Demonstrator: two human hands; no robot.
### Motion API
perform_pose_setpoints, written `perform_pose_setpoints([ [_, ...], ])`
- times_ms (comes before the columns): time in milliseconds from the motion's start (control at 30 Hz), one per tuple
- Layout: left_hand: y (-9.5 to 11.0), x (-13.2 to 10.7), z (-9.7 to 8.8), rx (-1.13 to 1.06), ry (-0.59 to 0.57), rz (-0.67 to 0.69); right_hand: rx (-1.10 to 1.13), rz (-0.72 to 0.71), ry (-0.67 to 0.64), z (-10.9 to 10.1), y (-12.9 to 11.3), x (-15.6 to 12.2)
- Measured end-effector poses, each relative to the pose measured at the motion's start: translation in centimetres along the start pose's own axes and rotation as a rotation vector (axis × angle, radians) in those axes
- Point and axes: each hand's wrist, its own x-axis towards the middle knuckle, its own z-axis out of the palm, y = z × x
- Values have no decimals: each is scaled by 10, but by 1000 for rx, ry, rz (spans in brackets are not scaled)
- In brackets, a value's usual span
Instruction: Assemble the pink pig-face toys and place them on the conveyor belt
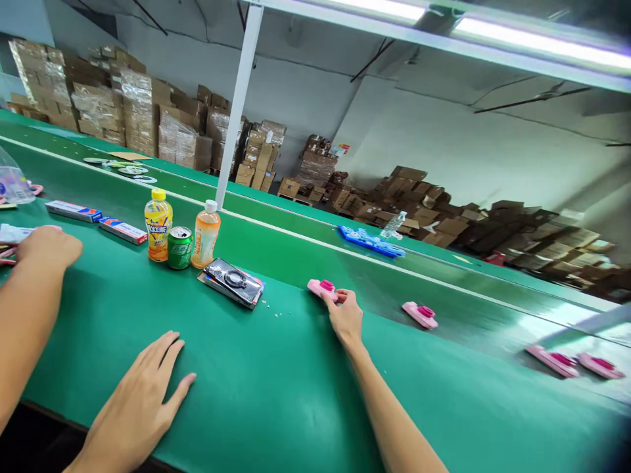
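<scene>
My right hand [346,316] reaches over the far edge of the green tabletop, fingers and thumb closed on a small pink plastic toy [320,288] with a raised darker pink round part. It looks like a toy camera, though its exact kind is unclear. My left hand [138,397] lies near the front edge, palm down, fingers stretched and thumb apart, with nothing in it. Similar pink toys lie on the belt to the right: one close by [420,315], two farther off [552,361]. A black phone-like thing with a ring [234,279] rests on boxes between my hands.
Two drink bottles [158,226] and a green can [180,248] stand at the table's back. Left are long slim boxes [123,230] and another person's hand [49,246]. Across the belt lie a blue tray [369,242] and a clear bottle [393,225]. A white post [239,105] rises behind.
</scene>
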Motion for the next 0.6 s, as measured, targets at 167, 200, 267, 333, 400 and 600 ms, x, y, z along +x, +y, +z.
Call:
perform_pose_setpoints([
  [167, -7, -5, 6, 108, 45, 53, -145, 29, -60, 34, 24, 62],
  [200, -10, -6, 7, 116, 50, 59, -179, 32, -76, 37, 27, 65],
  [267, -15, -7, 9, 132, 59, 63, -263, 42, -85, 41, 32, 65],
  [333, -18, -8, 13, 155, 58, 81, -359, 72, -66, 43, 34, 57],
  [400, -19, -8, 16, 188, 56, 96, -446, 108, -59, 42, 35, 46],
  [600, -14, -4, 18, 265, -15, 31, -568, 69, -226, 21, 35, 19],
])
